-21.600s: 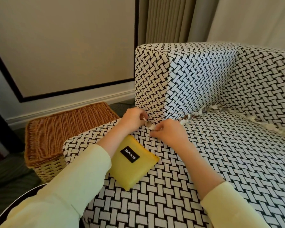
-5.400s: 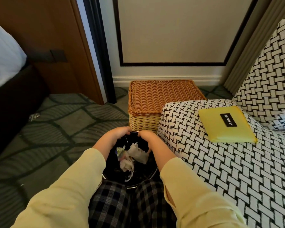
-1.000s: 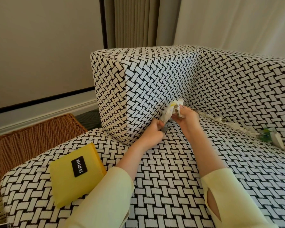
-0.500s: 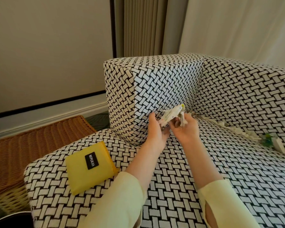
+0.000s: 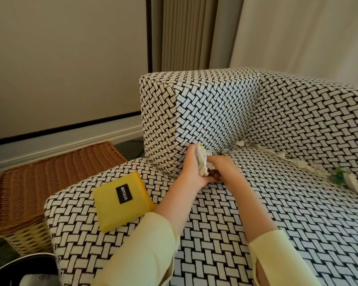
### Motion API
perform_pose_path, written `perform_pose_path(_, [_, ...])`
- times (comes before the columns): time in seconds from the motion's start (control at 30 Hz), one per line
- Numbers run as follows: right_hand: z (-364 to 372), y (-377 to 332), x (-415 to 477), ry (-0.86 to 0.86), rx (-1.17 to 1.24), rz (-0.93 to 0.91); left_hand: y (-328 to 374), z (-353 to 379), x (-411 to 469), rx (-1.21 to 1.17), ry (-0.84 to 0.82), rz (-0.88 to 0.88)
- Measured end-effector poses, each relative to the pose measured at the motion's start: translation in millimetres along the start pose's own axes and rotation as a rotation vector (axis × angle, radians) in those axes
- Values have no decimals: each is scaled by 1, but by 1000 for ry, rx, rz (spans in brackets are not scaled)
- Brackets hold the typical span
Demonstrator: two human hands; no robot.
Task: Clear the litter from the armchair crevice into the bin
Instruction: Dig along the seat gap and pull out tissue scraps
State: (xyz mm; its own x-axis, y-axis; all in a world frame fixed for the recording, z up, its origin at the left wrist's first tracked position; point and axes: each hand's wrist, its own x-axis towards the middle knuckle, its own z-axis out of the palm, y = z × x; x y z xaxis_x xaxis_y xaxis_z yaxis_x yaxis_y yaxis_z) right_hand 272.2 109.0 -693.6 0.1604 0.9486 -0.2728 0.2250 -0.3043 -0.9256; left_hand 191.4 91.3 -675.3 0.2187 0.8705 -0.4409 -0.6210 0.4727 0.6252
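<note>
My left hand (image 5: 191, 169) and my right hand (image 5: 220, 166) meet over the front of the black-and-white woven armchair (image 5: 225, 223) seat, just below the left armrest. Between them sits a bundle of crumpled white paper litter (image 5: 202, 162), pressed in my left palm with my right fingers on it. More pale scraps (image 5: 281, 156) lie along the crevice under the backrest, ending in a green-and-white wrapper (image 5: 339, 176) at the right. The dark round bin (image 5: 25, 267) shows only its rim at the bottom left.
A yellow pouch with a black label (image 5: 122, 201) lies on the seat's front left corner. A wicker basket (image 5: 50, 182) stands on the floor left of the chair, by the wall. Curtains hang behind the armrest.
My hands have drawn closer together and lower over the seat, gathering the paper into my left palm. The view has tilted down, bringing the bin rim into sight.
</note>
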Motion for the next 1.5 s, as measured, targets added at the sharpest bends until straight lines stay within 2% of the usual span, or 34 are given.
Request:
perform_pose_path(0.1, [-5,1,-8,-38,-147,-148,-2,-3,0,2,-10,7])
perform_pose_path(0.27, [-6,-5,-19,-168,-653,-345,-1,-12,3,157,12,6])
perform_pose_path(0.37, [-10,-14,-27,-295,-706,-303,-2,-23,3,187,22,-5])
perform_pose_path(0.47, [-21,-17,-31,-441,-572,-195,2,-29,3,269,28,7])
perform_pose_path(0.5, [-24,-18,-31,-415,-499,-183,4,-29,1,279,26,10])
perform_pose_path(0.57, [-28,-18,-27,-247,-388,-175,9,-29,-4,250,25,10])
perform_pose_path(0.63, [-26,-16,-24,-125,-399,-174,11,-33,-7,322,45,56])
perform_pose_path(0.77, [-12,-11,-28,-264,-566,-108,15,-39,-20,562,-7,103])
perform_pose_path(0.93, [-6,-29,-42,-265,-620,-200,34,-51,-35,544,-1,80])
perform_pose_path(1.17, [1,-25,-38,13,-594,-402,50,-68,-50,492,11,100])
perform_pose_path(1.23, [0,-26,-29,115,-685,-451,57,-74,-53,489,31,115])
perform_pose_path(1.37, [0,-12,-16,65,-902,-330,58,-82,-55,498,56,119])
perform_pose_path(1.5, [-2,-2,-11,61,-852,-370,43,-73,-50,542,17,76])
